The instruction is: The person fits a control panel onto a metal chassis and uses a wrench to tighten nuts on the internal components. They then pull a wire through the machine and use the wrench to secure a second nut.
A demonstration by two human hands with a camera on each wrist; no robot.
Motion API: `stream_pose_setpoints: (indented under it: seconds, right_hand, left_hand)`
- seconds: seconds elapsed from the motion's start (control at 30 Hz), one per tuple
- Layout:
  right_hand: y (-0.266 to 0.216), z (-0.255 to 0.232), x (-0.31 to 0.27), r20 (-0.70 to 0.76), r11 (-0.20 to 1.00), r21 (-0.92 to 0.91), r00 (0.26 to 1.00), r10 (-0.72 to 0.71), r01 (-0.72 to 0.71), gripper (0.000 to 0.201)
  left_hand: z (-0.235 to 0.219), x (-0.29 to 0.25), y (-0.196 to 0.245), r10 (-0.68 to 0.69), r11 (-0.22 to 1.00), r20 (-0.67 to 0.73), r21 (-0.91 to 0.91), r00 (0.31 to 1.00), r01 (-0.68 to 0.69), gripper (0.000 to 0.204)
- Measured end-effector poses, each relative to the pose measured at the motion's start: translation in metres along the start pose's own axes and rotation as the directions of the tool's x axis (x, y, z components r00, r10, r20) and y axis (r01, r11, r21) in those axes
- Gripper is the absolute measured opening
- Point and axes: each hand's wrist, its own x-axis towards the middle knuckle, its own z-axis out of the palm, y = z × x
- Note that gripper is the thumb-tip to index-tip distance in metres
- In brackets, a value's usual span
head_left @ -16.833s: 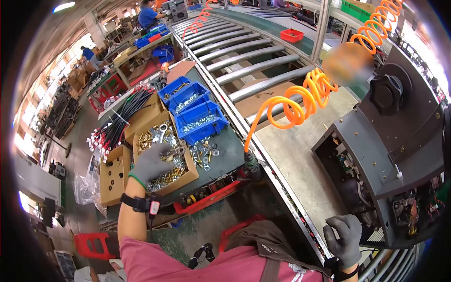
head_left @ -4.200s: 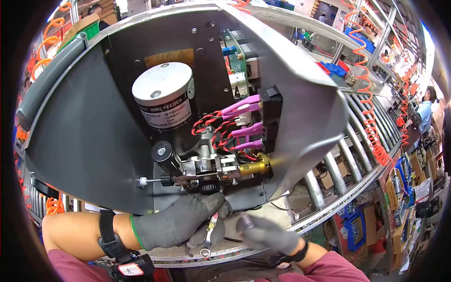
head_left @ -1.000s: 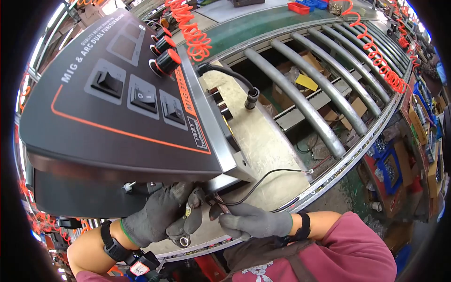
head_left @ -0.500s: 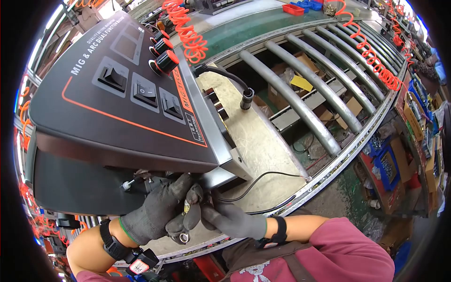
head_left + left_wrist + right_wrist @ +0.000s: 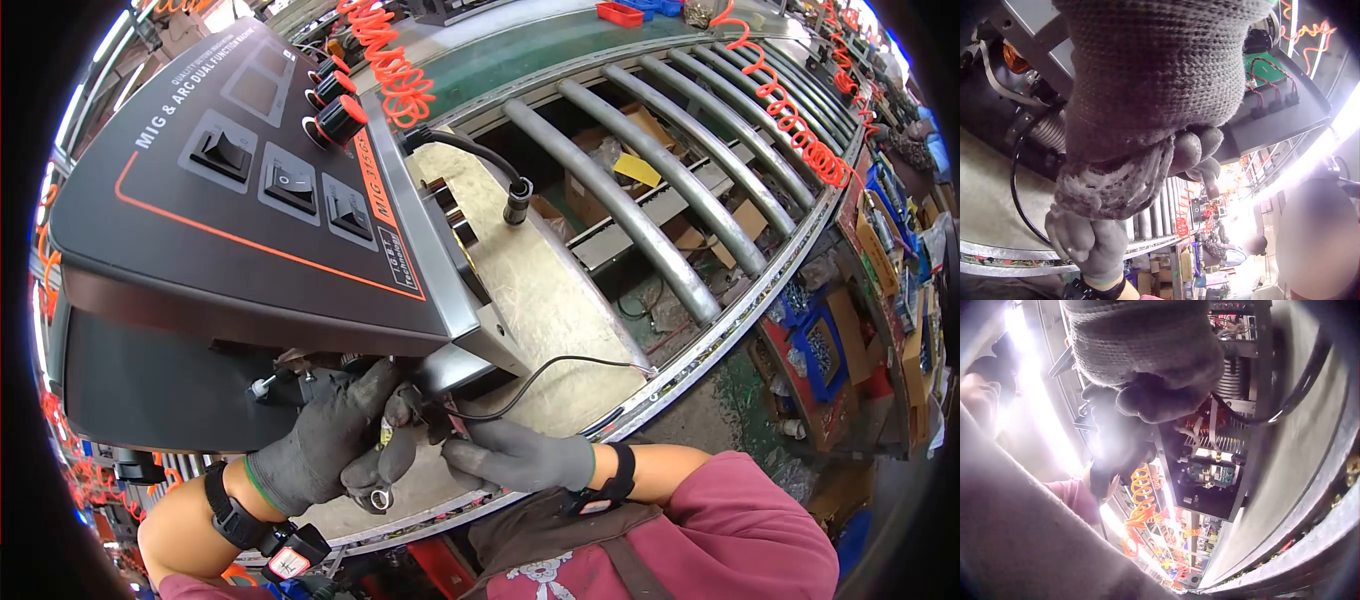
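A black welding machine (image 5: pixel 250 210) with switches and red knobs stands on the beige board (image 5: pixel 540 300). Both gloved hands work under its lower front corner. My left hand (image 5: pixel 385 445) curls round a small wrench, whose ring end (image 5: pixel 380 497) sticks out below the fingers. My right hand (image 5: pixel 455 445) pinches the end of a thin black cable (image 5: pixel 540 375) right beside the left fingers. In the left wrist view the left glove (image 5: pixel 1147 94) fills the top, with the right glove (image 5: pixel 1085 250) below and the cable (image 5: pixel 1016 187) looping at left. The right wrist view shows the cable (image 5: pixel 1297 394) and the machine's circuit boards (image 5: pixel 1210 469).
A roller conveyor (image 5: pixel 640 210) runs to the right of the board. An orange coiled air hose (image 5: pixel 390 60) hangs over the machine. A thicker black cable with a round plug (image 5: pixel 517 200) lies on the board. Blue parts bins (image 5: pixel 830 350) sit lower right.
Seconds ago I looked at the wire feeder side; now I face the front panel. In the last second the right hand stayed close against the left fingers, holding the cable end.
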Motion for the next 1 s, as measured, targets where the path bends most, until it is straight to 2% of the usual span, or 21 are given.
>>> stream_pose_setpoints:
  seconds: [0.03, 0.07, 0.1, 0.13, 0.17, 0.2, 0.23, 0.3, 0.4, 0.5, 0.6, 0.63, 0.7, 0.73, 0.8, 0.93, 1.0]
  right_hand:
    - [0.005, 0.004, 0.005, 0.011, 1.000, 0.004, 1.000, 0.020, -0.020, 0.024]
    - [0.009, 0.007, 0.011, 0.024, 0.999, 0.007, 0.999, 0.039, -0.039, 0.023]
    - [0.017, 0.013, 0.017, 0.021, 0.999, 0.009, 0.999, 0.035, -0.035, 0.023]
    - [0.025, 0.020, 0.024, -0.032, 0.999, 0.035, 0.999, -0.029, 0.030, 0.026]
    - [0.026, 0.023, 0.027, -0.085, 0.994, 0.056, 0.992, -0.090, 0.095, 0.032]
    - [0.025, 0.025, 0.026, -0.086, 0.993, 0.062, 0.992, -0.094, 0.100, 0.032]
    - [0.021, 0.027, 0.025, -0.078, 0.991, 0.062, 0.991, -0.109, 0.114, 0.026]
    - [0.019, 0.025, 0.022, -0.075, 0.987, 0.085, 0.989, -0.130, 0.136, 0.022]
    - [0.021, 0.017, 0.017, -0.021, 0.983, 0.129, 0.992, -0.126, 0.128, 0.023]
    - [0.018, 0.016, 0.011, -0.009, 0.959, 0.191, 0.978, -0.210, 0.208, 0.019]
    - [0.014, 0.011, 0.008, -0.023, 0.963, 0.167, 0.977, -0.210, 0.211, 0.022]
    - [0.010, 0.006, 0.003, -0.030, 0.960, 0.179, 0.977, -0.213, 0.215, 0.022]
    - [-0.005, -0.010, -0.008, -0.010, 0.990, 0.055, 0.992, -0.129, 0.130, 0.027]
    - [-0.018, -0.020, -0.015, -0.008, 0.990, 0.054, 0.992, -0.126, 0.126, 0.027]
    - [-0.039, -0.038, -0.028, -0.023, 0.980, 0.171, 0.994, 0.107, -0.102, 0.030]
    - [-0.041, -0.039, -0.031, -0.030, 0.990, 0.124, 0.997, 0.076, -0.072, 0.029]
    - [-0.007, -0.019, -0.021, -0.128, 0.985, -0.117, 0.982, -0.140, 0.125, 0.028]
  left_hand:
    - [0.000, -0.002, 0.004, 0.003, 1.000, 0.002, 0.004, 1.000, -0.003, 0.090]
    - [-0.001, -0.005, 0.009, 0.244, 0.940, -0.075, 0.262, 0.967, -0.217, 0.090]
    - [-0.001, -0.007, 0.012, 0.480, 0.772, -0.082, 0.511, 0.873, -0.377, 0.090]
    - [-0.001, -0.007, 0.011, 0.478, 0.771, -0.078, 0.513, 0.875, -0.376, 0.090]
    - [-0.001, -0.006, 0.008, 0.437, 0.809, -0.081, 0.471, 0.896, -0.352, 0.088]
    - [-0.002, -0.006, 0.006, 0.393, 0.843, -0.079, 0.429, 0.916, -0.325, 0.086]
    - [-0.002, -0.006, 0.005, 0.389, 0.842, -0.075, 0.434, 0.918, -0.321, 0.086]
    - [-0.003, -0.007, 0.004, 0.281, 0.946, -0.107, 0.196, 0.954, -0.256, 0.083]
    - [-0.005, -0.009, 0.005, 0.091, 0.983, -0.099, -0.148, 0.991, -0.105, 0.077]
    - [-0.006, -0.011, 0.007, -0.109, 0.884, -0.048, -0.462, 0.993, 0.075, 0.072]
    - [-0.006, -0.012, 0.010, -0.296, 0.655, 0.055, -0.715, 0.954, 0.244, 0.066]
    - [-0.006, -0.011, 0.010, -0.303, 0.657, 0.064, -0.709, 0.951, 0.257, 0.066]
    - [-0.006, -0.009, 0.009, -0.304, 0.668, 0.072, -0.695, 0.950, 0.267, 0.066]
    - [-0.007, -0.008, 0.008, -0.303, 0.671, 0.073, -0.692, 0.950, 0.267, 0.066]
    - [-0.005, -0.007, 0.006, -0.297, 0.672, 0.072, -0.693, 0.952, 0.262, 0.066]
    - [-0.003, -0.001, 0.006, -0.266, 0.685, 0.067, -0.689, 0.962, 0.237, 0.066]
    - [-0.001, 0.000, 0.007, -0.253, 0.692, 0.059, -0.686, 0.966, 0.224, 0.066]
